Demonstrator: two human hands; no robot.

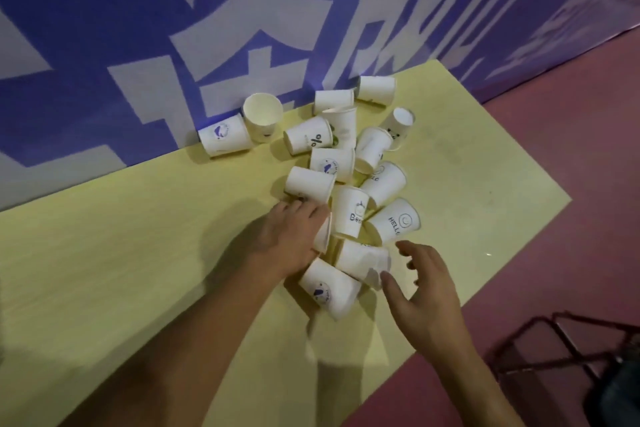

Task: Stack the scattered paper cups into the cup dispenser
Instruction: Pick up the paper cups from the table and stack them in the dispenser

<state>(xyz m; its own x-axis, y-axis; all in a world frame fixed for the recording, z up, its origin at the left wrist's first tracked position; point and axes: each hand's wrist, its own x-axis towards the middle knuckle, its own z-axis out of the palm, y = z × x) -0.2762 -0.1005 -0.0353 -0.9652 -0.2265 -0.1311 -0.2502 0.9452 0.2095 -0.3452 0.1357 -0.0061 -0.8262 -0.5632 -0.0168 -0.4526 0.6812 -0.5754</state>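
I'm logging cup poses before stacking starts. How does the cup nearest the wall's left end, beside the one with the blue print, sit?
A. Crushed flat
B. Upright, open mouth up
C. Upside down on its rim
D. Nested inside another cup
B: the plain paper cup stands with its round open mouth facing up, next to the blue-print cup lying on its side.

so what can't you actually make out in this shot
Head view, the only one:
- Cup dispenser: none in frame, so its place is unknown.
- Cup under the left hand: mostly covered by the fingers; grip unclear.
- Cup by the right hand: motion-blurred, so contact is uncertain.
- Prints on the far paper cups: too small to read.
- Dark metal frame: cut off by the right edge.
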